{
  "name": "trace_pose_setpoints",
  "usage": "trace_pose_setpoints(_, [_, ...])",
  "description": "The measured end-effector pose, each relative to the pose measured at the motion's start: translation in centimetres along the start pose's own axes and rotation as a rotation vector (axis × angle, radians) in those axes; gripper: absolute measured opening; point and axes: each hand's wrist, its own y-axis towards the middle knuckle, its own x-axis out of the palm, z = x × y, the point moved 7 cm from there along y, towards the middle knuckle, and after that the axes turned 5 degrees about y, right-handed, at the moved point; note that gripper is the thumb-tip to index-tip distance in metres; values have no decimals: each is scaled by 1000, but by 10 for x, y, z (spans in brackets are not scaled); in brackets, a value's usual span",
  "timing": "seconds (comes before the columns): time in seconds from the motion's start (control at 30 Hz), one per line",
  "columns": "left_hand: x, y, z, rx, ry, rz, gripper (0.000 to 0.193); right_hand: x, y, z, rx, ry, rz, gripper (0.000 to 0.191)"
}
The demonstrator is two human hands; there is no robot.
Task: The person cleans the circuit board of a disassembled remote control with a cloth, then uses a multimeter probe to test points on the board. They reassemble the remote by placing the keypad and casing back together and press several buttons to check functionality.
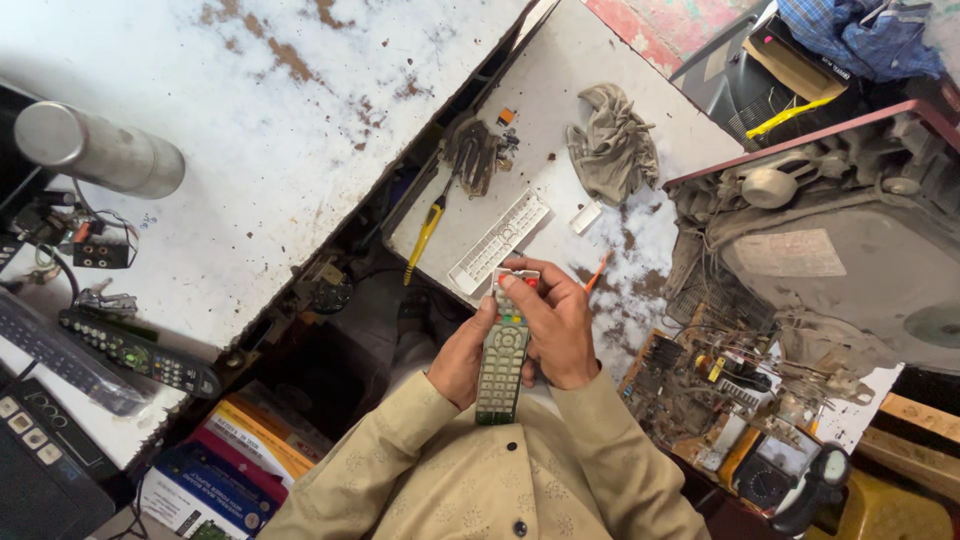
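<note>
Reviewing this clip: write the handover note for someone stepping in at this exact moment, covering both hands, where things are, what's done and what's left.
Left hand: cradles the grey remote control from below and the side.
Right hand: wrapped over the remote's other side, fingers pressing near its top end by the red button.
Where things are: a white keypad cover lies on the white bench, with a yellow-handled screwdriver and a crumpled rag nearby. A black remote lies apart, far left.
Done: the remote is in hand, its keypad side facing up.
Left: whether its case is opened cannot be told; nothing looks separated yet.
</note>
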Motion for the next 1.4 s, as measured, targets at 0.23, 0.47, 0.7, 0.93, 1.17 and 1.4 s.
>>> trace_pose_setpoints(0.23, [-4,-1,-4,-10,-44,4,63,1,3,10,44,-38,73,27])
trace_pose_setpoints(0.47, [1,-6,2,26,18,39,63,6,4,13,-72,-66,35,23])
trace_pose_setpoints(0.7, [13,-15,12,112,137,18,64,9,-1,8,-133,-21,-9,18])
trace_pose_setpoints(0.93, [15,-17,14,124,153,23,62,13,-4,9,-147,44,-27,17])
trace_pose_setpoints(1.17, [12,-16,13,103,-7,-5,58,8,-2,11,-26,125,-135,28])
trace_pose_setpoints(1.4, [12,-15,15,106,-16,-16,57,0,2,27,5,352,-119,30])
